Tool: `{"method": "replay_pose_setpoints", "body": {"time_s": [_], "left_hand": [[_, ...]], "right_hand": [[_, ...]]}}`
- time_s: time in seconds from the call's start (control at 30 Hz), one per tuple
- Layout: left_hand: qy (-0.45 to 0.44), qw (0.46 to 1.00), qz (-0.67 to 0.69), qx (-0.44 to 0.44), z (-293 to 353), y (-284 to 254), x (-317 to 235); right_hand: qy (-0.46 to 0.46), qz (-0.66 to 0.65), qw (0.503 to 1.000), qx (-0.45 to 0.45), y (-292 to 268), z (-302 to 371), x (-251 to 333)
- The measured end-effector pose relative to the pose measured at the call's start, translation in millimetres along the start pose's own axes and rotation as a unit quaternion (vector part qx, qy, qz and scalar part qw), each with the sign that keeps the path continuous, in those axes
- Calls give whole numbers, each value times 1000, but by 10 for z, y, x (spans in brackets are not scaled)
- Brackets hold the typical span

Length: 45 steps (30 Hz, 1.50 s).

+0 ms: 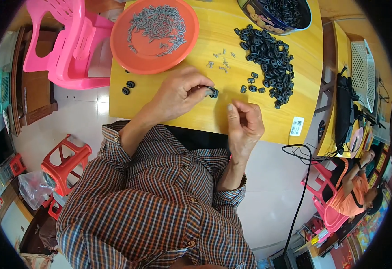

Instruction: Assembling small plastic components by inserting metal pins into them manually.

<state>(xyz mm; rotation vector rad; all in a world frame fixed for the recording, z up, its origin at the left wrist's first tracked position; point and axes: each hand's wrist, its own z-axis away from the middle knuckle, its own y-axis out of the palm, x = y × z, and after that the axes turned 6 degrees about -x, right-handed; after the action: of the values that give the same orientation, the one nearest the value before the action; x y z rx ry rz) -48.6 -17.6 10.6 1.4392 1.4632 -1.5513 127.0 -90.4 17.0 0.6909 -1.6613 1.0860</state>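
Observation:
My left hand (181, 92) pinches a small black cord lock (213, 93) with two holes, just above the yellow table. To its right, near the table's front edge, is my right hand (245, 124). Its fingers are curled in toward the thumb, and anything between them is too small or hidden to make out. Beyond the hands lie several loose thin grey metal pieces (223, 62), like small springs. A few single black pieces (252, 88) lie just past my right hand, beside a large heap of black cord-lock parts (271, 62).
An orange plate (120, 49) of grey metal pieces stands far left. A round tin (267, 21) of black parts is at the far right. Two black cord locks (128, 87) lie near the left edge of the yellow table (169, 117). A pink chair (77, 54) stands beside it.

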Motion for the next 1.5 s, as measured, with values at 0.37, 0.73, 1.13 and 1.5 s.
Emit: {"method": "replay_pose_setpoints", "body": {"time_s": [0.37, 0.73, 1.13, 1.5], "left_hand": [[6, 995, -99, 12, 91, 5, -40], [2, 996, -81, 46, 97, 1, -46], [2, 993, -115, 0, 52, -43, -11], [73, 936, -311, -151, -104, 115, 100]], "right_hand": [[-115, 201, 969, 81, 288, 20, 124], [-84, 173, 981, -1, 213, -3, 51], [-72, 315, 943, -78, 182, -279, -23], [-106, 343, 932, -46, 142, -273, 84]]}}
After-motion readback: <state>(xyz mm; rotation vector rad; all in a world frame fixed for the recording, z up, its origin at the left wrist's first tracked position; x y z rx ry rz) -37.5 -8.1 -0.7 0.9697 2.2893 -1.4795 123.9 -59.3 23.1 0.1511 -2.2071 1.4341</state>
